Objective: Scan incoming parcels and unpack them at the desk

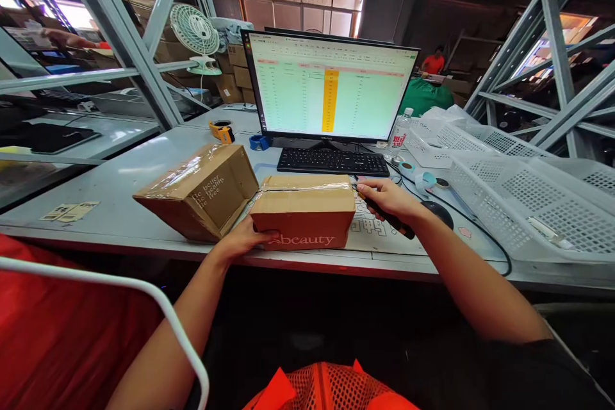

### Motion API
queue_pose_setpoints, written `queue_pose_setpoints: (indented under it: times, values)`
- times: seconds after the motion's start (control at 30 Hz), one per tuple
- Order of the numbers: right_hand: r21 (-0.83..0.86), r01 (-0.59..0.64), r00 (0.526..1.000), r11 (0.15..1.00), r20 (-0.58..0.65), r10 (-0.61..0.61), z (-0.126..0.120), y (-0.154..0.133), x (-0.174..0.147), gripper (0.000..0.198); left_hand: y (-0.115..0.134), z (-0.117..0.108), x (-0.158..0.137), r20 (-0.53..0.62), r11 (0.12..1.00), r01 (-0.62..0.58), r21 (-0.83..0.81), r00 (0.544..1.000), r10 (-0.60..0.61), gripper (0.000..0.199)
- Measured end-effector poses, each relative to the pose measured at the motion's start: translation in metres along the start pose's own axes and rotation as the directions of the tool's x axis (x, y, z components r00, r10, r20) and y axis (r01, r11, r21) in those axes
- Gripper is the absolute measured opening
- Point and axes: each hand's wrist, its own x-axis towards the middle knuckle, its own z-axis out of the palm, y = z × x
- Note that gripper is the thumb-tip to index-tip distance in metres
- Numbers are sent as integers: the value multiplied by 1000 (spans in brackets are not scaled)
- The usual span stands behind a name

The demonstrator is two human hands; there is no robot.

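A taped cardboard box (302, 214) with "beauty" printed on its front stands at the table's near edge. My left hand (243, 237) grips its lower left corner, thumb on the front face. In my right hand (389, 198) is a utility knife (394, 223) with a dark handle, its tip at the box's upper right edge beside the tape. Left of that box, a second cardboard box (202, 189) lies tilted, with printed words on one side and shiny tape along its top.
Behind the boxes stand a keyboard (332, 161) and a monitor (331, 93) showing a spreadsheet. A mouse (438, 213), tape rolls, a bottle (400, 131) and white plastic baskets (528, 205) are on the right. Metal frames rise at both sides; a fan (195, 32) stands behind left.
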Motion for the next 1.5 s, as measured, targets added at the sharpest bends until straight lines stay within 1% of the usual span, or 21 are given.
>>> queue_pose_setpoints:
  times: [0.23,0.3,0.37,0.4,0.47,0.5,0.53,0.57,0.6,0.63,0.67,0.7,0.73,0.77,0.8,0.83,0.93,1.0,1.07,1.3,1.5]
  values:
    - [-6,28,992,1000,127,-27,10,-16,-32,58,7,2,3,-69,1000,-16,14,997,17,107]
    - [-4,20,995,1000,103,-19,10,-13,-35,61,11,5,2,-84,999,-41,15,996,42,110]
    - [11,3,1000,1000,16,-3,7,-5,-33,61,13,17,-7,-204,998,-42,53,978,52,113]
    - [21,-6,999,1000,-43,7,4,1,-30,60,12,27,-15,-321,996,-18,90,946,46,115]
    - [43,-26,989,999,-144,32,-3,12,-24,57,5,53,-41,-556,982,57,181,829,54,120]
    - [54,-39,984,998,-172,48,-7,17,-21,57,1,67,-56,-620,969,77,234,780,88,122]
    - [61,-51,981,997,-186,61,-10,21,-18,57,-3,81,-72,-582,955,37,293,800,148,117]
    - [66,-59,979,996,-189,70,-12,25,-16,57,-7,92,-86,-440,931,-73,358,866,237,104]
    - [72,-62,978,995,-195,76,-13,29,-14,58,-8,99,-98,-249,891,-220,397,909,335,87]
    - [78,-64,977,995,-198,78,-13,31,-12,60,-6,102,-107,-111,839,-353,414,895,432,65]
    - [85,-63,976,994,-201,79,-13,33,-10,61,-1,99,-110,-56,786,-442,433,857,512,47]
    - [89,-59,977,994,-200,76,-12,34,-9,62,5,91,-108,-100,747,-468,472,814,572,36]
    - [93,-52,978,994,-196,69,-10,33,-6,61,13,79,-100,-224,729,-432,531,758,613,31]
    - [93,-43,981,995,-185,60,-8,32,-3,60,20,64,-88,-395,754,-318,575,699,596,38]
    - [92,-32,984,995,-170,47,-5,30,1,58,25,49,-72,-514,792,-211,572,660,547,57]
    - [90,-21,988,996,-152,34,-2,27,6,55,28,34,-53,-556,829,-158,536,674,487,80]
    - [89,-9,994,996,-106,18,9,14,27,44,20,1,-1,-473,951,-195,242,832,291,126]
    - [87,-20,996,996,-87,28,17,5,41,38,9,-9,21,-374,983,-182,27,910,179,134]
    - [88,-33,997,996,-72,39,24,-2,53,32,0,-12,30,-290,989,-118,-89,953,87,129]
    - [110,-23,999,994,-25,26,32,-8,56,29,-10,-15,26,-159,967,44,-251,983,-86,97]
    - [119,-64,997,991,-45,69,32,-5,45,33,-10,-14,27,-203,986,67,-150,974,-97,90]
